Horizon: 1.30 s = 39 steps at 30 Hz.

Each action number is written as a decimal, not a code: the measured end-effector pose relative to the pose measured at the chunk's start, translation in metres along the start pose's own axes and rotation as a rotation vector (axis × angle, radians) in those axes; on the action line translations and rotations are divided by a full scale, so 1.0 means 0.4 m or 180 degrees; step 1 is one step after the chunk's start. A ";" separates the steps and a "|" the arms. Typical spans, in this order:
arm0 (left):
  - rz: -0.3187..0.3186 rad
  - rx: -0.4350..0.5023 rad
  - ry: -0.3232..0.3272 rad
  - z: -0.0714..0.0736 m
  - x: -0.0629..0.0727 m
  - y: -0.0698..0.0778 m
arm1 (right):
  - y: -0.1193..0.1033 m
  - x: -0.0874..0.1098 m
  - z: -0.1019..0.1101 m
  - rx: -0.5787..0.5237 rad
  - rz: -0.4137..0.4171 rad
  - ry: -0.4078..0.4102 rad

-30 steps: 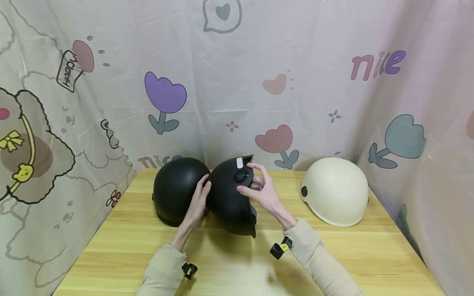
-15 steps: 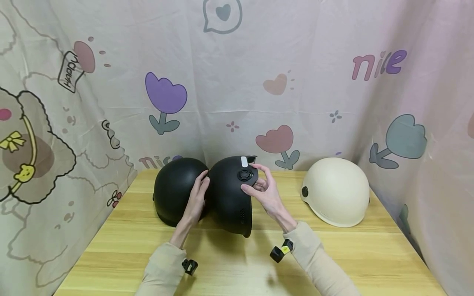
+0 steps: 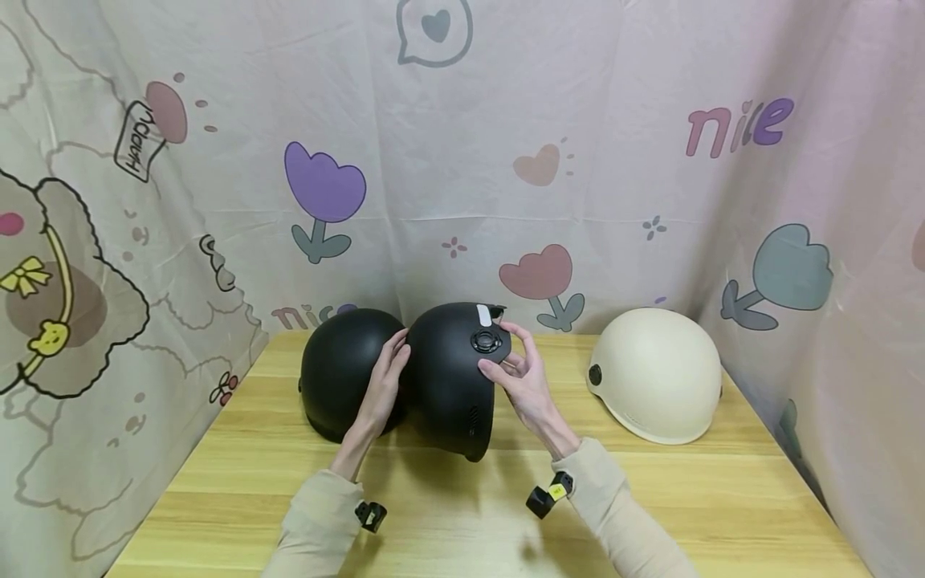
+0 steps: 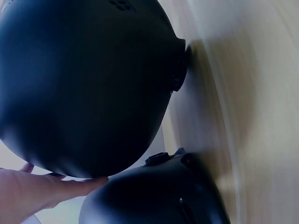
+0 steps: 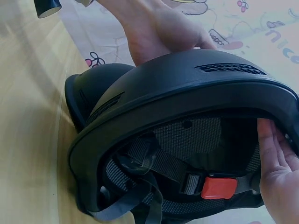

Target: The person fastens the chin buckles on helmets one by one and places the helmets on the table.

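Note:
A black helmet (image 3: 448, 385) is held tilted on its side over the table, its opening facing right. My left hand (image 3: 381, 385) lies against its crown with fairly straight fingers. My right hand (image 3: 523, 385) grips the rim beside a round black fitting (image 3: 486, 341), thumb outside and other fingers inside. A white sticker (image 3: 483, 315) sits above that fitting. In the right wrist view, the inside shows grey padding (image 5: 189, 140), dark straps and a red buckle (image 5: 218, 187). A second black helmet (image 3: 347, 373) stands at left, partly hidden by my left hand and the held helmet.
A cream helmet (image 3: 656, 373) stands at the right of the wooden table (image 3: 448, 530). A printed curtain (image 3: 448, 160) hangs behind the table and along both sides. A small black camera (image 3: 371, 516) is strapped at my left wrist, and another camera (image 3: 542, 499) at my right.
The held helmet has turned so its outer shell and side vent face me more and its opening less. Its fitting and sticker have shifted right with my right hand. My left hand stays nearly in place.

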State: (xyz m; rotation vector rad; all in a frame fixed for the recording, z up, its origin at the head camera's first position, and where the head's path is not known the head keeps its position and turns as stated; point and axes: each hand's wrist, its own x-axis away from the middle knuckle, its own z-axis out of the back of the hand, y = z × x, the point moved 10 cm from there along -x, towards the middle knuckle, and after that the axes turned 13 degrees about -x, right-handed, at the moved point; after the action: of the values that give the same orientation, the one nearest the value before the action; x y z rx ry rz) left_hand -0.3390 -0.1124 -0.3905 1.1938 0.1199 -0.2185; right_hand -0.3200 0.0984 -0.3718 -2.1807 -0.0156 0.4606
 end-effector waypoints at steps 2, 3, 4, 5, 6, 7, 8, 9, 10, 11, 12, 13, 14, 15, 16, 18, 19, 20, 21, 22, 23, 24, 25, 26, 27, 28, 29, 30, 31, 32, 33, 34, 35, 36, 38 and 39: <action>-0.0037 -0.0016 0.0004 0.000 -0.001 0.005 | 0.001 0.002 0.004 -0.0136 0.0009 0.0031; -0.0062 -0.0023 0.0002 0.000 -0.001 0.008 | 0.003 0.003 0.007 -0.0205 0.0013 0.0048; -0.0080 -0.0019 0.0006 0.001 -0.001 0.009 | 0.004 0.003 0.011 -0.0265 0.0016 0.0068; -0.0104 -0.0010 0.0011 0.002 -0.002 0.012 | 0.004 0.003 0.014 -0.0316 0.0022 0.0089; -0.0127 -0.0001 0.0015 0.002 -0.003 0.013 | 0.004 0.003 0.017 -0.0358 0.0033 0.0100; -0.0148 0.0015 0.0019 0.003 -0.003 0.015 | 0.004 0.003 0.021 -0.0393 0.0041 0.0115; -0.0165 0.0032 0.0020 0.003 -0.003 0.016 | 0.003 0.003 0.024 -0.0414 0.0054 0.0125; -0.0180 0.0051 0.0021 0.003 -0.003 0.016 | 0.003 0.003 0.029 -0.0441 0.0060 0.0141; -0.0192 0.0075 0.0023 0.002 -0.004 0.016 | 0.002 0.004 0.034 -0.0459 0.0068 0.0158; -0.0211 0.0093 0.0016 0.001 -0.004 0.016 | 0.001 0.004 0.039 -0.0473 0.0074 0.0171; -0.0221 0.0108 0.0008 0.000 -0.004 0.015 | 0.000 0.004 0.044 -0.0482 0.0075 0.0183; -0.0220 0.0132 -0.0002 -0.001 -0.004 0.013 | -0.001 0.005 0.050 -0.0491 0.0067 0.0202; -0.0215 0.0156 -0.0013 -0.002 -0.003 0.011 | -0.002 0.005 0.055 -0.0492 0.0059 0.0213; -0.0212 0.0177 -0.0029 -0.004 -0.003 0.008 | -0.003 0.006 0.061 -0.0493 0.0045 0.0228; -0.0219 0.0201 -0.0052 -0.006 -0.004 0.006 | -0.004 0.005 0.066 -0.0479 0.0030 0.0239; -0.0200 0.0231 -0.0104 -0.011 -0.004 -0.002 | -0.008 0.004 0.075 -0.0436 -0.0002 0.0251; -0.0180 0.0243 -0.0136 -0.014 -0.004 -0.007 | -0.009 0.003 0.080 -0.0411 -0.0021 0.0258; -0.0176 0.0247 -0.0168 -0.018 -0.004 -0.013 | -0.010 0.002 0.084 -0.0383 -0.0046 0.0268; -0.0164 0.0243 -0.0197 -0.022 -0.004 -0.019 | -0.011 0.001 0.088 -0.0356 -0.0070 0.0274; -0.0140 0.0241 -0.0226 -0.026 -0.003 -0.026 | -0.012 -0.001 0.092 -0.0338 -0.0098 0.0284; -0.0092 0.0229 -0.0254 -0.029 -0.002 -0.035 | -0.013 -0.001 0.095 -0.0316 -0.0123 0.0291; -0.0049 0.0214 -0.0287 -0.034 0.000 -0.045 | -0.014 -0.002 0.099 -0.0305 -0.0153 0.0306; -0.0004 0.0196 -0.0320 -0.038 0.002 -0.054 | -0.014 -0.003 0.103 -0.0300 -0.0185 0.0328; 0.0038 0.0187 -0.0351 -0.042 0.005 -0.064 | -0.014 -0.003 0.108 -0.0297 -0.0218 0.0354; 0.0092 0.0190 -0.0392 -0.047 0.008 -0.073 | -0.014 -0.003 0.112 -0.0293 -0.0244 0.0382; 0.0140 0.0192 -0.0441 -0.053 0.013 -0.080 | -0.015 -0.002 0.117 -0.0296 -0.0268 0.0418; 0.0180 0.0202 -0.0489 -0.059 0.016 -0.088 | -0.016 -0.001 0.121 -0.0291 -0.0289 0.0449; 0.0212 0.0228 -0.0534 -0.064 0.019 -0.094 | -0.016 -0.001 0.126 -0.0293 -0.0317 0.0480; 0.0245 0.0257 -0.0572 -0.070 0.022 -0.100 | -0.017 0.000 0.130 -0.0294 -0.0335 0.0509; 0.0276 0.0290 -0.0611 -0.075 0.025 -0.105 | -0.019 0.000 0.134 -0.0300 -0.0347 0.0534; 0.0308 0.0323 -0.0643 -0.080 0.028 -0.110 | -0.020 0.001 0.138 -0.0300 -0.0361 0.0555; 0.0345 0.0344 -0.0668 -0.084 0.030 -0.115 | -0.021 0.001 0.141 -0.0314 -0.0378 0.0573; 0.0383 0.0371 -0.0687 -0.088 0.030 -0.121 | -0.021 0.002 0.144 -0.0318 -0.0396 0.0584; 0.0419 0.0401 -0.0701 -0.091 0.032 -0.126 | -0.021 0.002 0.147 -0.0324 -0.0411 0.0592; 0.0478 0.0444 -0.0740 -0.097 0.034 -0.133 | -0.022 0.002 0.152 -0.0319 -0.0436 0.0598; 0.0511 0.0466 -0.0760 -0.100 0.036 -0.135 | -0.023 0.002 0.154 -0.0306 -0.0451 0.0592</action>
State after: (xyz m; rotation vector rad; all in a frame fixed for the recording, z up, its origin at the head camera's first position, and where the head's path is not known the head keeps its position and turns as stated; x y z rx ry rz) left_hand -0.3367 -0.0959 -0.4572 1.3067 -0.2034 -0.2298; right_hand -0.3383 0.1517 -0.3984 -2.2904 -0.0914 0.1792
